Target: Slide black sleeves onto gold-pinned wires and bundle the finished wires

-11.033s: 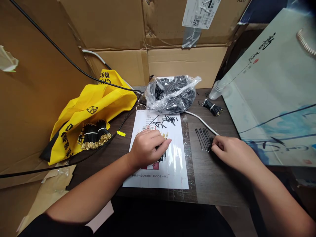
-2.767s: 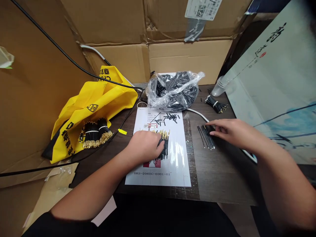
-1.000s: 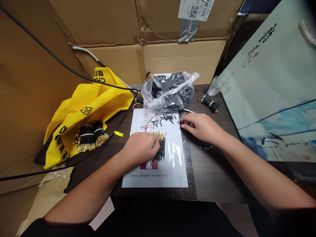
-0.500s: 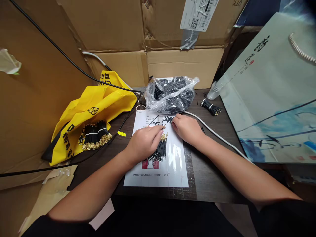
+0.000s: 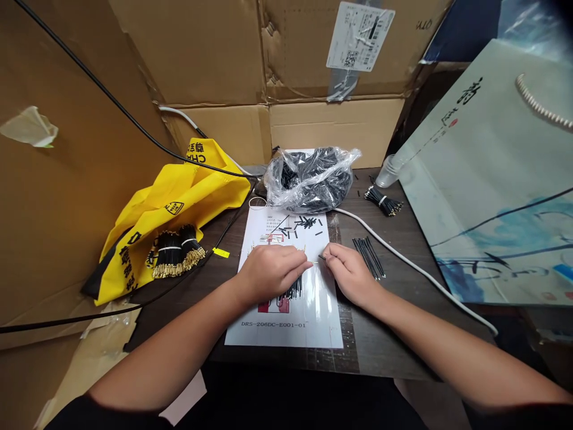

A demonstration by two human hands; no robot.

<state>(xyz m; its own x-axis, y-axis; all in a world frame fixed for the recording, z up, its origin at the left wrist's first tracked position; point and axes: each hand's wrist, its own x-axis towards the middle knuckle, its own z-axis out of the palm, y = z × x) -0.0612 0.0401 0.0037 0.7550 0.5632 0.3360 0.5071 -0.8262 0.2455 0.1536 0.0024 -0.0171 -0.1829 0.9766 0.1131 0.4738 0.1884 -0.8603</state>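
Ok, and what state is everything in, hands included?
Left hand: pinched, thin pin jutting out
Right hand: pinching short black piece
Printed sheet: flat
Short black pieces on it: scattered
Black wires right of sheet: loose, side by side
Bundles by yellow bag: banded
Bundle near cup: banded
Clear bag: filled, crumpled
Yellow bag: crumpled
Cup: tilted
White cable: slack

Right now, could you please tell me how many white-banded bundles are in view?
3: a left bundle and a middle bundle together against the yellow bag, a right bundle near the clear cup. More may be hidden.
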